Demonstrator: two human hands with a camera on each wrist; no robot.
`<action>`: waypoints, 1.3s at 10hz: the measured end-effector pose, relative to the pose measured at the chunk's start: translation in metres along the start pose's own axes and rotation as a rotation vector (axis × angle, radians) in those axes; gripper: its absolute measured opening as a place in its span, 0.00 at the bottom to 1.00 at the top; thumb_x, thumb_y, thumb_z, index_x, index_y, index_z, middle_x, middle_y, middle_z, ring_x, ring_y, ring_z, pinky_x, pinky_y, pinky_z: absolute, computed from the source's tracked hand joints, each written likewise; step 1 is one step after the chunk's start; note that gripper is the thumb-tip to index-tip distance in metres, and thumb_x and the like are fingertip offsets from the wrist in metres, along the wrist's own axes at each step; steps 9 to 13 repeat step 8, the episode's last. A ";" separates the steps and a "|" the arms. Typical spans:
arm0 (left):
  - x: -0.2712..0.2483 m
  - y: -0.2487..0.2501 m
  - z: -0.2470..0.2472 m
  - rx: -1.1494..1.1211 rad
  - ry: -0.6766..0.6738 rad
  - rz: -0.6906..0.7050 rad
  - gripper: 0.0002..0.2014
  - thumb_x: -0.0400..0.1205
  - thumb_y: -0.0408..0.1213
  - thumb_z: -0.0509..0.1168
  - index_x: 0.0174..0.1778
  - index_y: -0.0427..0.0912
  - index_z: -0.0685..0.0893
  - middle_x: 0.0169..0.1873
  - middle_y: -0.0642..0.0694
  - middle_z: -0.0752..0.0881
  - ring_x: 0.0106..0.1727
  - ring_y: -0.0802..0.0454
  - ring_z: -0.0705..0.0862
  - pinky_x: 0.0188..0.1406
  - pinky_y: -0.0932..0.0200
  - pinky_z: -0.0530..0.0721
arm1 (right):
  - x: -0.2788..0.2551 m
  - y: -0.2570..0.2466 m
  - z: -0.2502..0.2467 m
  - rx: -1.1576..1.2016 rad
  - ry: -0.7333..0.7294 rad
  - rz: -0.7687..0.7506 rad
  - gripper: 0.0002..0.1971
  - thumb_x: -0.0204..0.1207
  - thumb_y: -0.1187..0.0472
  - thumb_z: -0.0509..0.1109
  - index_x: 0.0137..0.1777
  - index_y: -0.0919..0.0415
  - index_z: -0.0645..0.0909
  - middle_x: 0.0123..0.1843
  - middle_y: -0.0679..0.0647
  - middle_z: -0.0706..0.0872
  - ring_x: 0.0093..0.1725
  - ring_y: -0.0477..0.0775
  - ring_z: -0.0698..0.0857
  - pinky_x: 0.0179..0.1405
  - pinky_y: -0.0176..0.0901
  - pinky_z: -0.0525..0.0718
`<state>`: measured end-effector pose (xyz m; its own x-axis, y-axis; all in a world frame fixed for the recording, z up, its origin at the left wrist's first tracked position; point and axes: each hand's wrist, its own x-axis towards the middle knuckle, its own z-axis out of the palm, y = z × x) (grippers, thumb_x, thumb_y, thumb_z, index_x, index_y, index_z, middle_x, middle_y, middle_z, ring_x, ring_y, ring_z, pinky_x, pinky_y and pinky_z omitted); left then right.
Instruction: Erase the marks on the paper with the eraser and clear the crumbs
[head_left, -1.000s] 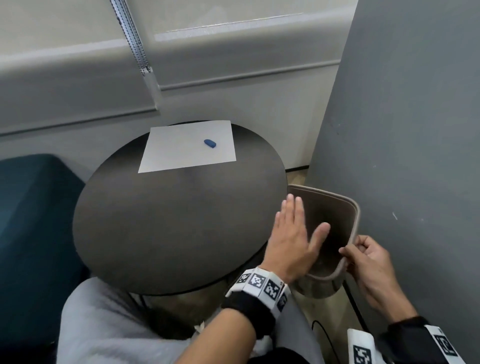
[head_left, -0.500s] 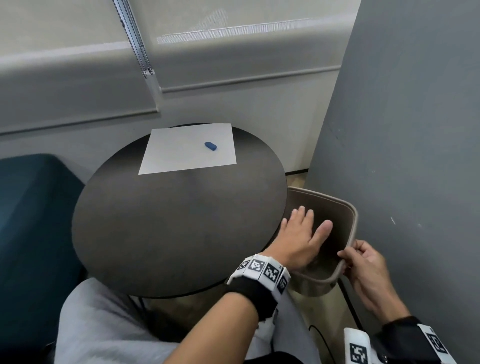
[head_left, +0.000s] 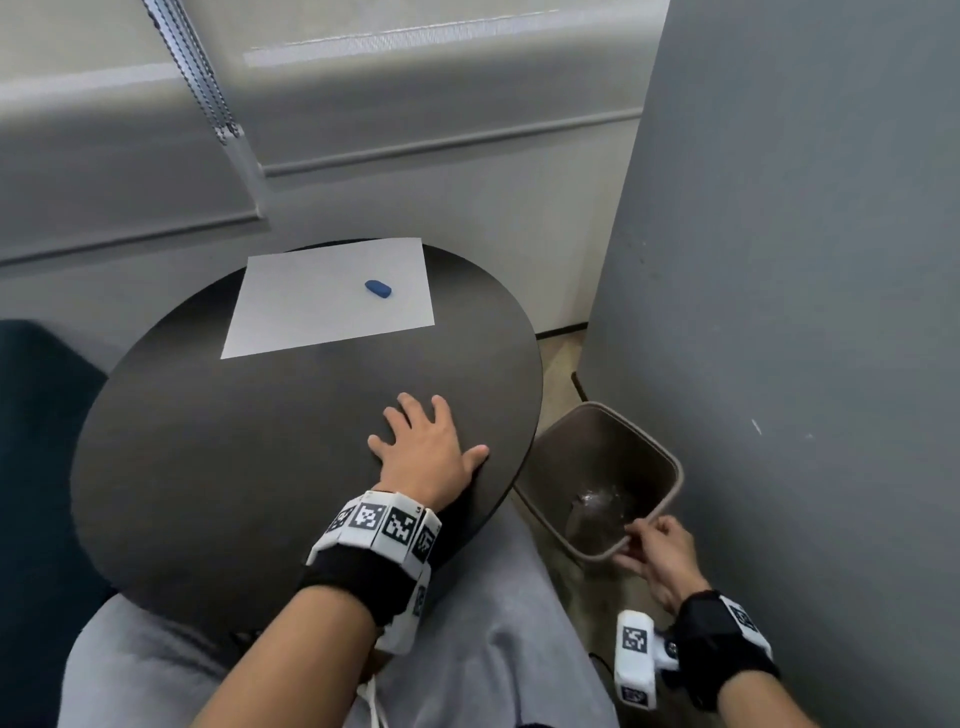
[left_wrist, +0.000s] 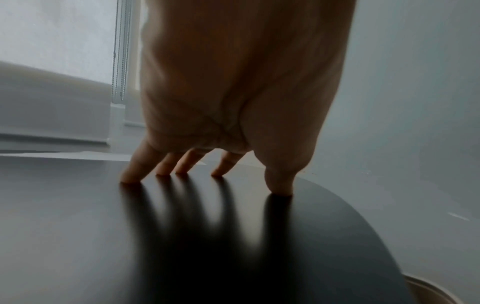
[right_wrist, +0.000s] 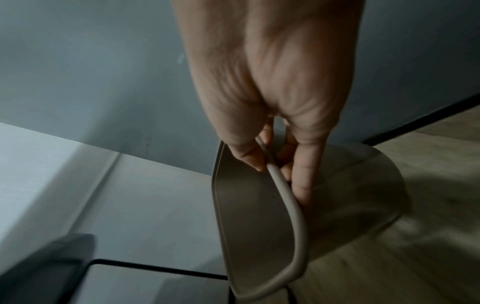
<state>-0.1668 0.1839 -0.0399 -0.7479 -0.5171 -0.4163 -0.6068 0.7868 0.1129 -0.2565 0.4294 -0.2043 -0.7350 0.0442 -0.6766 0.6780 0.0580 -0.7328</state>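
A: Down by the knee, the right hand (head_left: 655, 552) pinches the near rim of the tan bin (head_left: 670, 470), thumb inside, fingers curled outside; the bin hangs tilted, low, beside the worktop (head_left: 218, 467). I'd judge this is the tail of crumb clearing: the bin goes back to the floor.

B: How to do it well?

A: Lower it level, so whatever lies in the bottom stays in, and set it clear of the black metal leg (right_wrist: 155, 267) by the floor. The pinch is narrow, so move slowly.

B: And the other hand?

A: The left hand (head_left: 423, 449) lies spread on the worktop near its right edge, fingers straight, tips touching the dark surface, holding nothing. It could give that edge one more flat sweep if specks remain; I see none, though they may be too small to tell.

B: Farther back?

A: The paper (head_left: 332, 296) lies flat at the far side of the worktop, and the blue eraser (head_left: 377, 288) rests on it, right of centre. No marks show on the sheet from here.

B: Any writing?

A: None readable. Only black-and-white square codes on the wristbands (head_left: 382, 525); no brand on the bin or eraser.
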 end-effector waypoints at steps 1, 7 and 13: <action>-0.002 0.002 0.001 0.006 0.002 -0.002 0.42 0.86 0.62 0.54 0.86 0.39 0.46 0.84 0.28 0.45 0.84 0.28 0.46 0.77 0.26 0.57 | 0.018 0.008 0.007 0.014 0.057 0.055 0.10 0.81 0.72 0.62 0.39 0.63 0.68 0.38 0.64 0.78 0.34 0.58 0.81 0.17 0.45 0.86; 0.001 0.003 0.006 0.006 0.005 -0.017 0.41 0.87 0.60 0.53 0.86 0.37 0.44 0.83 0.26 0.43 0.84 0.27 0.44 0.76 0.24 0.55 | 0.046 0.021 0.020 0.288 0.166 0.203 0.08 0.78 0.77 0.63 0.39 0.70 0.74 0.49 0.71 0.81 0.43 0.63 0.83 0.34 0.52 0.90; 0.002 0.003 0.007 -0.005 0.017 -0.027 0.41 0.87 0.60 0.53 0.86 0.38 0.44 0.84 0.27 0.42 0.84 0.27 0.44 0.76 0.24 0.55 | 0.036 0.023 0.017 0.307 0.139 0.211 0.07 0.80 0.73 0.64 0.55 0.76 0.77 0.54 0.75 0.81 0.47 0.70 0.85 0.54 0.57 0.84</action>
